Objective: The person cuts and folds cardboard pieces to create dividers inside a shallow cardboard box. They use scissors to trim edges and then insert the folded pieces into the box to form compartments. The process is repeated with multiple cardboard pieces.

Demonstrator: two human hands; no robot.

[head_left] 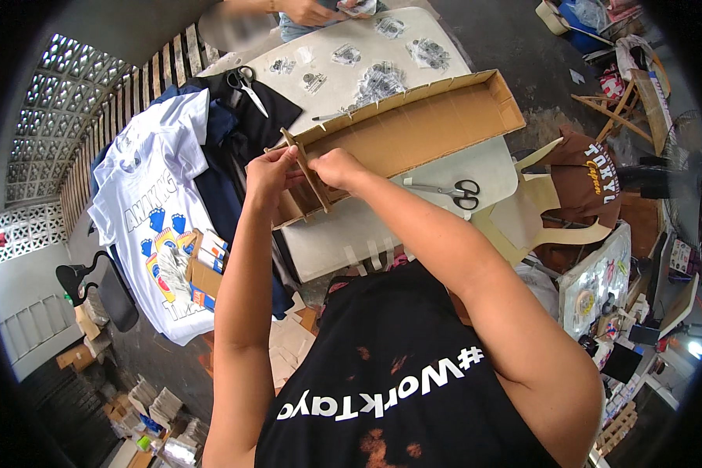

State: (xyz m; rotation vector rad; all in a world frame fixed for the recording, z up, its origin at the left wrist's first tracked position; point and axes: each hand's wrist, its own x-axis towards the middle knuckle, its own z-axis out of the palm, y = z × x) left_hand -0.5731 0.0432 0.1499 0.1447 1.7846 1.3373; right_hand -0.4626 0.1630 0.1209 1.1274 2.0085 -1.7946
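A long, shallow brown cardboard box (413, 129) lies slanted across the table. An upright cardboard divider (314, 187) crosses it near its left end. My left hand (271, 175) is closed, thumb and fingers pinching the divider from its left side. On the divider's other side, my right hand (337, 168) has curled fingers pressed to the cardboard; its fingertips are partly hidden. Black-handled scissors (452, 192) lie on the table just right of the box's near side. A pen (331, 116) rests along the box's far side.
Small clear printed packets (378, 82) are scattered on the white table (324, 257). Other scissors (247, 87) lie on dark cloth, beside a white printed T-shirt (152, 210). Across the table, another person's hands (308, 12) hold a packet. A cream chair (515, 222) stands right.
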